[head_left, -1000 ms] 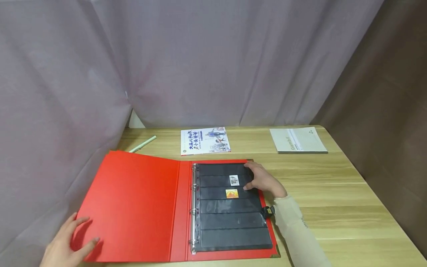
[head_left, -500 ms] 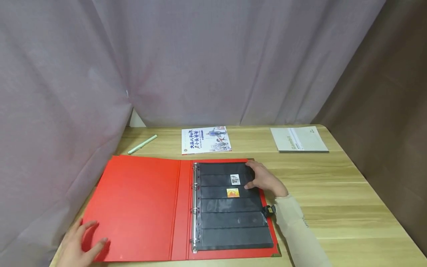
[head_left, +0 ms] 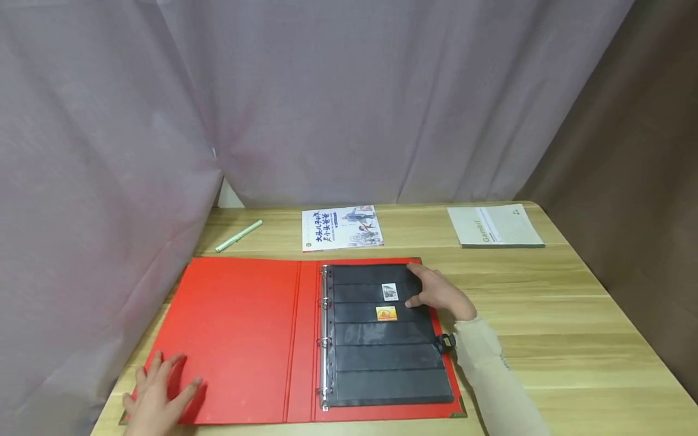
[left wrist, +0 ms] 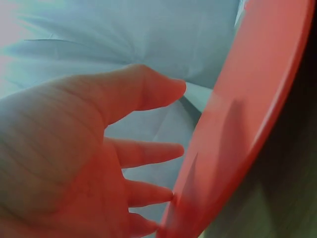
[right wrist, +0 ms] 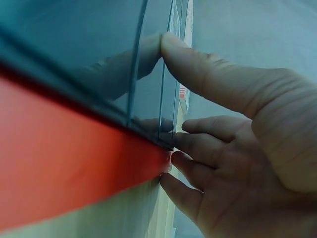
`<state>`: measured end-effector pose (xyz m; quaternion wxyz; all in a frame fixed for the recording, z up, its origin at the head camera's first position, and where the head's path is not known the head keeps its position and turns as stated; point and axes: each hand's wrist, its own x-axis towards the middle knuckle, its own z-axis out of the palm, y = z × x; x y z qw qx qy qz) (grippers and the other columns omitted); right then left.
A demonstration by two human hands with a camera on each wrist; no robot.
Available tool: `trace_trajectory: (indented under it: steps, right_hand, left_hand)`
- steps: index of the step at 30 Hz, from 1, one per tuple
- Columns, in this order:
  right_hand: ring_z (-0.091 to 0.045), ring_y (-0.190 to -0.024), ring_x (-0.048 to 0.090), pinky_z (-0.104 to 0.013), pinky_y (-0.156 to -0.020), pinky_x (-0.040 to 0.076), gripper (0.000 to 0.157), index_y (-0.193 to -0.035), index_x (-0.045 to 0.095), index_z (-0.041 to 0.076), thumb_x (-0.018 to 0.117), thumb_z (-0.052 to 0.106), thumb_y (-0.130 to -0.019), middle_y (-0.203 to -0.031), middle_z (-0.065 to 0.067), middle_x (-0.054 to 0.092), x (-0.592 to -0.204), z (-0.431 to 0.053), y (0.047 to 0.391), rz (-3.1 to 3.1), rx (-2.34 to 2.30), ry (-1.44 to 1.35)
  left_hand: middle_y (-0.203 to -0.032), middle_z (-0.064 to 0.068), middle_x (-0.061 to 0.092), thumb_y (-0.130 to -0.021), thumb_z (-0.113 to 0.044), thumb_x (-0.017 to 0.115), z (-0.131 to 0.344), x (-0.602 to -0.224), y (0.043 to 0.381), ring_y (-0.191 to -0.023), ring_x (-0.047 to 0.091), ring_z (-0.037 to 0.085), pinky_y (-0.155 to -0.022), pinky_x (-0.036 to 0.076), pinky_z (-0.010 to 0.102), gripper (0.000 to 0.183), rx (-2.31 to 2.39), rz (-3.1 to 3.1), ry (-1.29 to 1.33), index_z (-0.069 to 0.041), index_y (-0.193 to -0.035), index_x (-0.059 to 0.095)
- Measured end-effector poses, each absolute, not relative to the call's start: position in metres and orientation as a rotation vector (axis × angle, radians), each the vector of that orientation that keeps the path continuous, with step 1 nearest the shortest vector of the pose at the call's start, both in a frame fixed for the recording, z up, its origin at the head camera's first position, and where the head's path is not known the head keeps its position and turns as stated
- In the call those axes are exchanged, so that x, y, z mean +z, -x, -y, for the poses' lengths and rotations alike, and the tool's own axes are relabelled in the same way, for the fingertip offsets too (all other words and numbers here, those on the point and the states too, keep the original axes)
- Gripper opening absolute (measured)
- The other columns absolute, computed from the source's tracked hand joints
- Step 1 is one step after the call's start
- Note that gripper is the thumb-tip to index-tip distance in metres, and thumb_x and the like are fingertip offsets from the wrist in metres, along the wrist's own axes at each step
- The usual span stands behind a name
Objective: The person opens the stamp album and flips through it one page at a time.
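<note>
A red ring binder (head_left: 234,333) lies open on the table in the head view. Black pocket pages (head_left: 389,357) sit on its right side, held by metal rings (head_left: 325,342). Two stamps show in the pockets, a whitish one (head_left: 389,292) and a yellow one (head_left: 386,313). My left hand (head_left: 155,393) is spread at the left cover's lower left; in the left wrist view its fingertips reach the red cover (left wrist: 237,119). At the pages' upper right edge is my right hand (head_left: 440,293). Its thumb (right wrist: 198,69) touches the page, with the other fingers beside the binder's edge.
A pale green pen (head_left: 239,236) lies behind the left cover. Farther back are a white illustrated booklet (head_left: 342,229) and, to the right, a grey-white book (head_left: 495,226). Curtains (head_left: 327,109) hang along the back and sides of the wooden table (head_left: 545,315).
The left cover has come down flatter onto the table, and my left hand has moved right and spread its fingers. My right hand stays at the page edge. The view has shifted slightly.
</note>
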<state>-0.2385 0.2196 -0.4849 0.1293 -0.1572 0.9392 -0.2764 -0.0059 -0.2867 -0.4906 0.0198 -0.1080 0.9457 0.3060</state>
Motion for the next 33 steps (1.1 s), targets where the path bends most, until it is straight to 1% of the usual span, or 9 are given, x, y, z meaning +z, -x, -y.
trace_trajectory:
  steps: [3,7,12,18,24,29,33]
  right_hand:
    - [-0.043,-0.134,0.045,-0.056,-0.111,0.035,0.093,-0.150,0.036,-0.010,0.088,0.010,-0.077,-0.150,-0.030,0.043,-0.486,-0.221,0.239,-2.727,-0.785,0.462]
    - [-0.043,-0.137,0.042,-0.056,-0.112,0.035,0.093,-0.151,0.035,-0.009,0.088,0.011,-0.078,-0.152,-0.030,0.041,-0.487,-0.222,0.240,-2.716,-0.791,0.464]
    - [-0.043,-0.138,0.041,-0.056,-0.112,0.035,0.093,-0.152,0.034,-0.009,0.087,0.011,-0.078,-0.153,-0.029,0.039,-0.485,-0.221,0.239,-2.711,-0.799,0.462]
    - [-0.044,-0.139,0.040,-0.056,-0.112,0.035,0.094,-0.152,0.033,-0.010,0.088,0.010,-0.078,-0.153,-0.030,0.039,-0.484,-0.222,0.239,-2.716,-0.786,0.457]
    - [-0.044,-0.139,0.040,-0.056,-0.112,0.034,0.094,-0.151,0.034,-0.011,0.088,0.010,-0.077,-0.153,-0.030,0.040,-0.485,-0.221,0.239,-2.713,-0.782,0.450]
    - [-0.044,-0.137,0.042,-0.056,-0.111,0.035,0.093,-0.150,0.036,-0.011,0.089,0.010,-0.076,-0.152,-0.029,0.041,-0.483,-0.220,0.238,-2.731,-0.771,0.456]
    - [-0.042,-0.136,0.044,-0.055,-0.111,0.037,0.093,-0.151,0.037,-0.010,0.089,0.012,-0.077,-0.152,-0.028,0.042,-0.483,-0.220,0.237,-2.733,-0.762,0.463]
  left_hand:
    - [-0.153,0.047,0.008,-0.095,-0.036,0.068,0.281,-0.487,0.011,-0.137,-0.005,0.070,-0.093,0.000,0.087,0.072,0.963,-2.862,0.375,0.005,-0.144,0.036]
    - [-0.155,0.044,0.007,-0.096,-0.037,0.067,0.274,-0.481,0.016,-0.138,-0.009,0.070,-0.096,-0.004,0.086,0.074,0.989,-2.829,0.399,0.003,-0.148,0.032]
    - [-0.156,0.043,0.008,-0.097,-0.034,0.067,0.268,-0.476,0.021,-0.138,-0.008,0.069,-0.096,-0.006,0.086,0.073,1.029,-2.858,0.408,0.002,-0.150,0.032]
    - [-0.155,0.043,0.011,-0.095,-0.030,0.070,0.259,-0.473,0.027,-0.139,-0.001,0.069,-0.095,-0.002,0.088,0.072,1.098,-2.910,0.308,0.004,-0.148,0.035]
    - [-0.158,0.041,0.008,-0.093,-0.025,0.073,0.241,-0.467,0.038,-0.142,-0.002,0.064,-0.104,0.000,0.082,0.074,1.211,-2.881,0.166,0.002,-0.150,0.035]
    - [-0.160,0.037,0.009,-0.092,-0.023,0.075,0.224,-0.459,0.052,-0.142,0.001,0.064,-0.103,0.005,0.083,0.075,1.229,-2.873,0.072,0.000,-0.151,0.035]
    - [-0.162,0.034,0.008,-0.093,-0.025,0.074,0.213,-0.457,0.063,-0.143,0.000,0.064,-0.103,0.005,0.083,0.078,1.222,-2.833,0.028,-0.003,-0.155,0.032]
